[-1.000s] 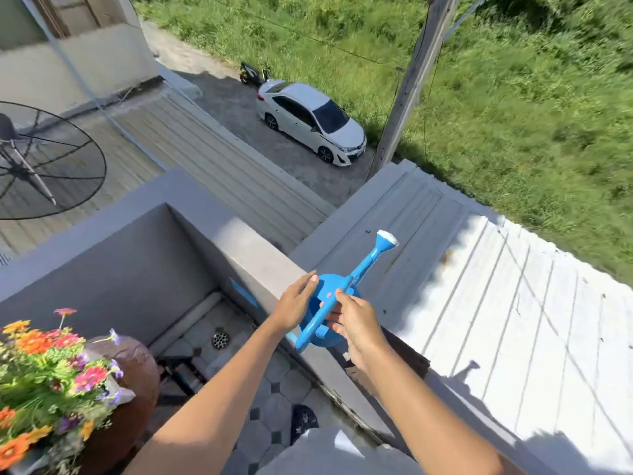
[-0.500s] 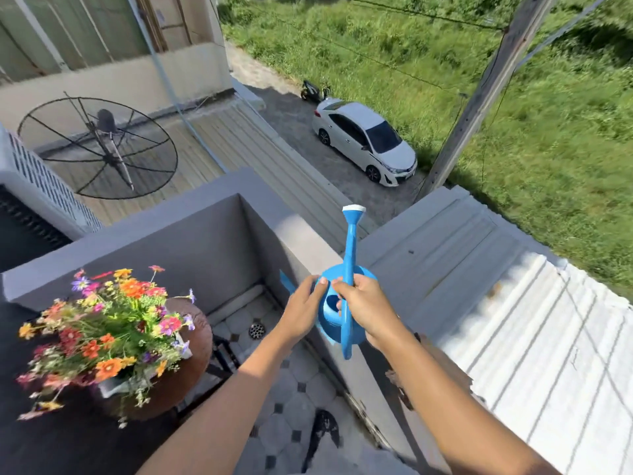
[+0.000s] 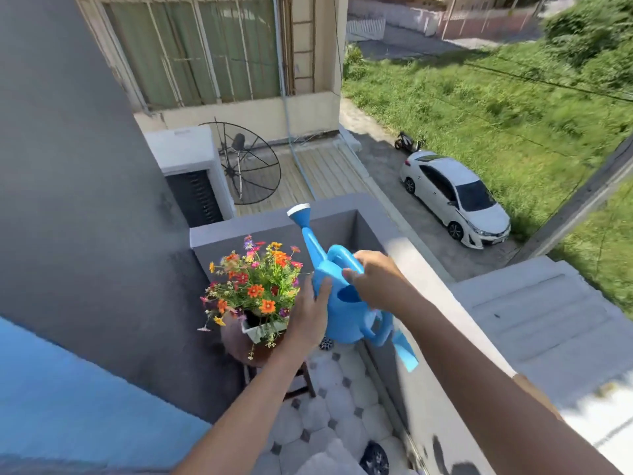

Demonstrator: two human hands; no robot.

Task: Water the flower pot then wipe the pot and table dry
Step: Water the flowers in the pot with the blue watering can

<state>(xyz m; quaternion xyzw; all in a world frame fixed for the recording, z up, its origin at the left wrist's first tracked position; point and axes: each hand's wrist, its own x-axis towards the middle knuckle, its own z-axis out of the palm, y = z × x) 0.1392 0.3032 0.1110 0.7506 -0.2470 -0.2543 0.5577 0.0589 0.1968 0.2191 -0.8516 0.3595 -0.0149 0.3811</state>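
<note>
We grip the blue plastic watering can (image 3: 342, 303): right hand (image 3: 376, 279) round handle, left hand (image 3: 310, 317) flat vs body. Tip slow, rose over white flower pot (image 3: 262, 329).

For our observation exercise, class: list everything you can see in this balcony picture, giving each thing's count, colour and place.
watering can: one, blue, held beside the flowers, spout up
flowers: one bunch, orange, red, purple, in the pot
flower pot: one, white, on the table
table: one, round, brown, balcony corner
car: one, white, on the road below
scooter: one, dark, beyond the car
satellite dish: one, black, neighbouring roof
left hand: flat against the can's side
right hand: grip on the top handle
</note>
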